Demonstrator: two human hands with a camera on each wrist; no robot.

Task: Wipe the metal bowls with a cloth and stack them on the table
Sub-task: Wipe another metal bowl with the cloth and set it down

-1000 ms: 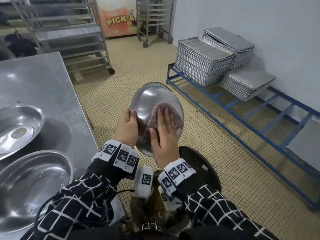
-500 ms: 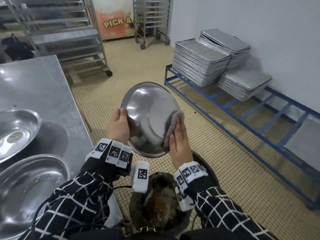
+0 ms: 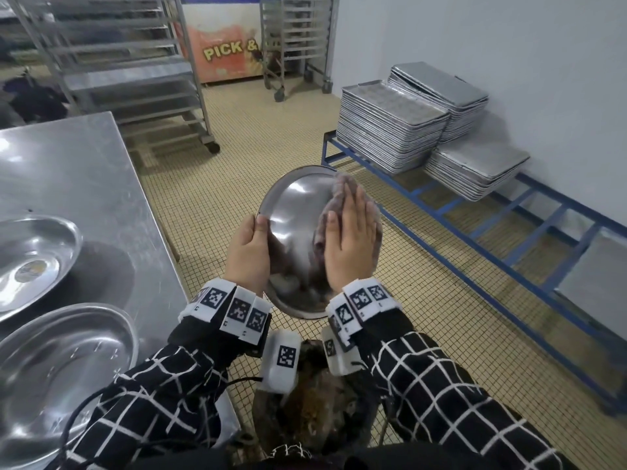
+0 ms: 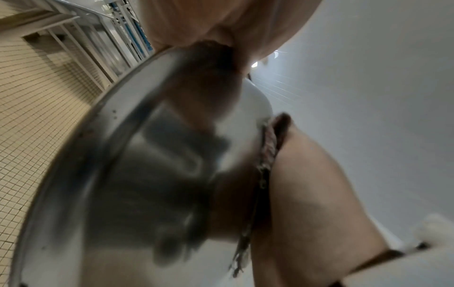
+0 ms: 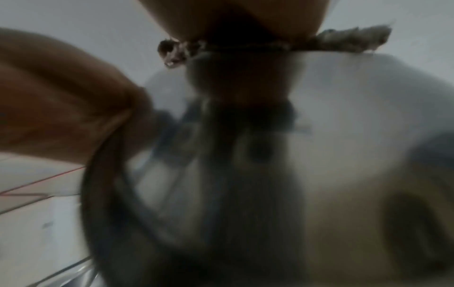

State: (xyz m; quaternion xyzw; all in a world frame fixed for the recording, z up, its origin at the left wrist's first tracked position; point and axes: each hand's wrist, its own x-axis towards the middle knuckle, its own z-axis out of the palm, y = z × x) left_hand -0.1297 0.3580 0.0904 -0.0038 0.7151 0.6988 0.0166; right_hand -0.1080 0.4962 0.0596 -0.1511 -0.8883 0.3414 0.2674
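Head view: bowl (image 3: 298, 232) at frame centre, tilted, off worktop (image 3: 84, 184). Left hand (image 3: 249, 252) gripped its left rim; right hand (image 3: 353, 242) pressed cloth (image 3: 339, 191) flat-fingered. Worktop bowls (image 3: 51, 351) lay lower left, nearer left hand.

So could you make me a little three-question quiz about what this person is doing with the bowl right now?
1. True or false: the left hand grips the rim of the held bowl.
2. What does the right hand press against that bowl? A) a sponge B) a cloth C) a brush
3. How many bowls lie on the table, as far as the head view shows?

Key
1. True.
2. B; the fingers are flat on it.
3. Two: the far bowl and the near bowl, side by side, not stacked.
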